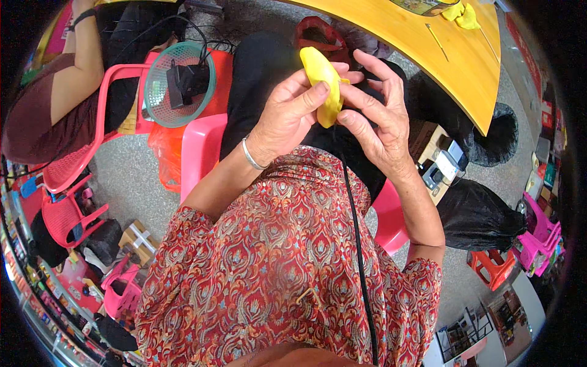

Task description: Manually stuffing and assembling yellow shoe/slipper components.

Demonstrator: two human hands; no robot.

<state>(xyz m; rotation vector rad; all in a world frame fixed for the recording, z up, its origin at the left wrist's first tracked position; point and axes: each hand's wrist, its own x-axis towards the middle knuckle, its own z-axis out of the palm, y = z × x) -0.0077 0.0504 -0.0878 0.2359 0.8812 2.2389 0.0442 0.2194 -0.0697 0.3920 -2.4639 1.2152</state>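
My left hand (286,110) grips a yellow, crescent-shaped piece (331,110) that looks smooth and soft; its exact kind I cannot tell. The left thumb presses on its near face and the other fingers go behind it. My right hand (382,116) is at the piece's right side with its fingers spread. A right fingertip seems to touch a small yellow nub on that side, while the thumb stands apart from the index finger. The piece is held in the air above my lap.
Ahead to the right is a yellow tabletop (391,27) bearing a thin stick (437,41) and more yellow pieces (468,19). On the left, a green mesh basket (154,101) holds black devices on a red chair, beside another person's arm (92,58). Black bags (483,214) lie right.
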